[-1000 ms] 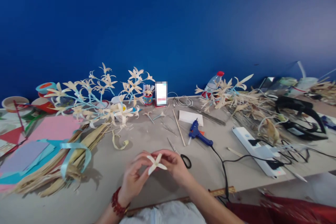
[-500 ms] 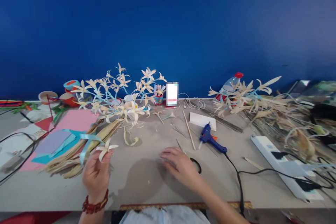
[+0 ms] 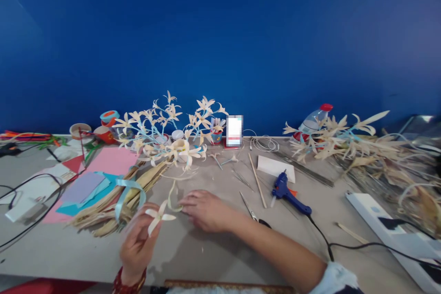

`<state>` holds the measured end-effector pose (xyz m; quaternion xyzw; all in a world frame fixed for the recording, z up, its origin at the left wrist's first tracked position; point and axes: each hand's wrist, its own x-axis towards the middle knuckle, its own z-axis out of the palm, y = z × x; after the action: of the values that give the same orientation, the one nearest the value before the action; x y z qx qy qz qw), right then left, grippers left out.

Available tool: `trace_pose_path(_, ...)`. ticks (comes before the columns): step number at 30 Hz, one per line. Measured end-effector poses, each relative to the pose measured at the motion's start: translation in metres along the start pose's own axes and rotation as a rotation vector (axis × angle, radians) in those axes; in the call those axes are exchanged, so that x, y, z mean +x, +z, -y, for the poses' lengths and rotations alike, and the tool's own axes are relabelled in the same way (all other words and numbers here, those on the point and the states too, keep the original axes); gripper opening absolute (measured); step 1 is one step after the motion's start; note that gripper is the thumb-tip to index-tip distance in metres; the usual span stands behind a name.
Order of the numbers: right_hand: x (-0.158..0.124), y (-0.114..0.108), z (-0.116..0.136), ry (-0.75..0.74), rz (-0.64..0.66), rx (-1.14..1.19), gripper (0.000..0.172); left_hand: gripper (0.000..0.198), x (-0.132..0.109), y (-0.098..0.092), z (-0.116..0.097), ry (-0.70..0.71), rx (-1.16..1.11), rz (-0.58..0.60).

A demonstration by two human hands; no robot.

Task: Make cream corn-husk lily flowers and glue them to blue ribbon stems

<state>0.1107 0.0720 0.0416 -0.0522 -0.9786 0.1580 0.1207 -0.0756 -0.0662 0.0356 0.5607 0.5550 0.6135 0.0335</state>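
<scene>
My left hand pinches a small cream flower with pointed petals between thumb and fingers, its face turned up; a beaded bracelet is on the wrist. Across the table my right hand has its fingertips closed on the end of a pale curled strip, and part of the grip is hidden. Just left lies a bundle of dry husks with a light-blue ribbon over it. Scissors rest by the right forearm.
Branches of finished cream flowers stand at the back, with more at right. A blue glue gun, a wooden stick and a white power strip with cables lie right. Coloured papers lie left.
My right hand has moved left from beside the scissors to the curled strip. The left hand with the flower has shifted slightly right and down. The whole view has shifted a little.
</scene>
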Motion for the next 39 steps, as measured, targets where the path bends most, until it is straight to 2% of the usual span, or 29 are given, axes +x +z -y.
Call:
trace_pose_path(3, -0.017, -0.01, 0.004, -0.04, -0.002, 0.028, 0.028, 0.009, 0.003, 0.001, 0.0, 0.047, -0.094, 0.091)
trace_pose_path(7, -0.035, -0.017, 0.001, -0.018, 0.04, 0.077, 0.026, 0.017, 0.01, 0.009, -0.01, 0.12, -0.226, 0.227)
trace_pose_path(12, -0.048, -0.023, -0.005, 0.036, 0.058, 0.181, 0.019, 0.017, 0.011, 0.017, -0.02, 0.128, -0.242, 0.362)
trace_pose_path(16, -0.05, -0.031, -0.014, 0.178, -0.004, 0.218, 0.023, 0.019, 0.004, 0.022, -0.02, 0.126, -0.278, 0.391)
trace_pose_path(20, -0.047, -0.029, -0.026, 0.294, -0.088, 0.135, 0.022, 0.019, -0.003, 0.033, -0.018, 0.126, -0.284, 0.438)
trace_pose_path(23, -0.041, -0.022, -0.034, 0.289, -0.088, 0.062, 0.022, 0.018, -0.004, 0.044, -0.016, 0.137, -0.217, 0.462)
trace_pose_path(27, -0.03, -0.013, -0.045, 0.266, -0.055, -0.015, 0.033, 0.014, 0.002, 0.059, -0.018, 0.112, -0.154, 0.474)
trace_pose_path(31, -0.023, -0.009, -0.054, 0.237, -0.037, -0.048, 0.035, 0.01, 0.007, 0.068, -0.02, 0.096, -0.134, 0.487)
trace_pose_path(36, -0.022, -0.011, -0.062, 0.167, -0.003, -0.057, 0.022, 0.008, 0.007, 0.072, -0.021, 0.024, -0.138, 0.459)
trace_pose_path(39, -0.02, -0.021, -0.076, 0.204, -0.026, -0.08, 0.019, 0.008, 0.005, 0.072, -0.021, -0.005, -0.148, 0.455)
